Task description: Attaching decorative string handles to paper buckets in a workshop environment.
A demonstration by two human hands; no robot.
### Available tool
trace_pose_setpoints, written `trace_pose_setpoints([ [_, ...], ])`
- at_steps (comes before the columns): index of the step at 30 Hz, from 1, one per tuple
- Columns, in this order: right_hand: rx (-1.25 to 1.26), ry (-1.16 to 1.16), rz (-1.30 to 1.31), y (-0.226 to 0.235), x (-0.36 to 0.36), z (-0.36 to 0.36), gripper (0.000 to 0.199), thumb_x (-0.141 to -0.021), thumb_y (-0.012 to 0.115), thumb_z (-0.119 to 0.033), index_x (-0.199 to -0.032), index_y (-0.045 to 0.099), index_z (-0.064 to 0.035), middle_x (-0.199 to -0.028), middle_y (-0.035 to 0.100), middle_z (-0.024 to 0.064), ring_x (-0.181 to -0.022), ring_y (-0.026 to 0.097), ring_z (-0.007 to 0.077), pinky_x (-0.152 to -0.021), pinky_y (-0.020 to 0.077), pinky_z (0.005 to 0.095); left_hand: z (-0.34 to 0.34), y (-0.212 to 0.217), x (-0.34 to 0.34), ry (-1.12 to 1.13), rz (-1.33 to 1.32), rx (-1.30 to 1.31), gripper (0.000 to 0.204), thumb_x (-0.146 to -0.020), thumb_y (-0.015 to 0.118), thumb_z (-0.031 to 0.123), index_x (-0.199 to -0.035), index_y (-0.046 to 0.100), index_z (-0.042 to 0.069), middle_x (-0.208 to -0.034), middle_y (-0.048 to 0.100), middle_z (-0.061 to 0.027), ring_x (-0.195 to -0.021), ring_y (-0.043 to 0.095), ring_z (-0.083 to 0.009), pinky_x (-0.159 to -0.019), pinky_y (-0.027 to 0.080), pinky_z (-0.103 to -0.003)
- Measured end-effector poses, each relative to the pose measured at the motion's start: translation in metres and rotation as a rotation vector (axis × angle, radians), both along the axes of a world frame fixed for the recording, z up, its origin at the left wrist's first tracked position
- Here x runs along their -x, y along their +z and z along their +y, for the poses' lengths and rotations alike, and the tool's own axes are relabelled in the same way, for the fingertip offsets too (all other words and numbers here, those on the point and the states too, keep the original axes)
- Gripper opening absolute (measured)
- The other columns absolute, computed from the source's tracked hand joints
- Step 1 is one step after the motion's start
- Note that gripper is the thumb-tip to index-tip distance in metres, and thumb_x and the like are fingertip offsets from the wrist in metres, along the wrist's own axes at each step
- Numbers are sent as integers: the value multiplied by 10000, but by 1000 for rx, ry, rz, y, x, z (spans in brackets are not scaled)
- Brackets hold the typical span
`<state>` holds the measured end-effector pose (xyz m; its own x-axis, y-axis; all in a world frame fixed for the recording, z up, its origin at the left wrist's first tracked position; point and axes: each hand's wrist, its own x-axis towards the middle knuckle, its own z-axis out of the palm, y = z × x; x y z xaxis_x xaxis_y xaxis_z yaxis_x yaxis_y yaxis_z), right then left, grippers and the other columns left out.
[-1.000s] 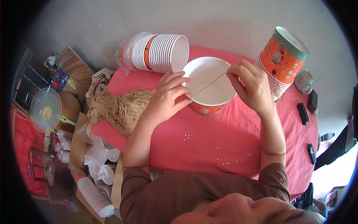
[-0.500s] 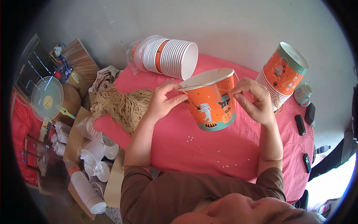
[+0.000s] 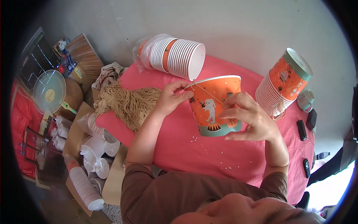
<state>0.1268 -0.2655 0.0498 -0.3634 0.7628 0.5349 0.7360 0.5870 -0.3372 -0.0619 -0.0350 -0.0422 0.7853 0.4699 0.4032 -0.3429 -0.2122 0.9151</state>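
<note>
An orange paper bucket (image 3: pixel 203 117) with a white rim, a green base band and cartoon figures is held above the table, slightly tilted. My left hand (image 3: pixel 173 98) pinches its rim at the left, thumb on the outer wall. A thin tan cord (image 3: pixel 204 90) slants from that side of the rim across the front to my right fingers. My right hand (image 3: pixel 251 117) is in front of the bucket's right side, thumb well apart from the curved fingers. Whether the fingertips press on the wall or the cord is hard to tell.
A pile of tan cords (image 3: pixel 128 104) lies left on the red tablecloth (image 3: pixel 179 149). Behind are nested buckets (image 3: pixel 177 56) on their side; an upside-down bucket stack (image 3: pixel 279 82) stands right, beside a mug (image 3: pixel 305 100). A carton (image 3: pixel 112 186) of wrapped cups is at left.
My right hand has gone from pinching cord at the right rim to lower across the bucket's front, its fingers spreading. The bucket has turned and moved slightly right with my left hand.
</note>
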Motion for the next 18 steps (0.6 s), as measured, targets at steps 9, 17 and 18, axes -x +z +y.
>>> trace_pose_setpoints([
  [9,-54,-132,-287,-26,18,6,824,-458,885,-223,-1238,630,-148,-1220,509,104,-1092,524,312,-949,425,479,12,0,5,-95,70,91,257,-916,710,166,-1103,644,1,-992,650,1,-910,581,-70,-814,471,-231],
  [17,-430,-153,-422,-72,31,19,379,-793,667,-366,-1100,689,-145,-1188,562,98,-1045,549,255,-957,449,471,-1,-2,7,128,-138,-3,184,-953,655,192,-987,652,11,-923,599,15,-856,532,-55,-757,428,-225],
  [18,-504,-175,-432,-82,32,21,330,-825,649,-368,-1080,691,-163,-1195,571,72,-1023,548,223,-943,461,456,-4,1,6,81,-185,-52,169,-960,638,179,-975,648,11,-900,583,6,-852,519,-63,-752,412,-229],
])
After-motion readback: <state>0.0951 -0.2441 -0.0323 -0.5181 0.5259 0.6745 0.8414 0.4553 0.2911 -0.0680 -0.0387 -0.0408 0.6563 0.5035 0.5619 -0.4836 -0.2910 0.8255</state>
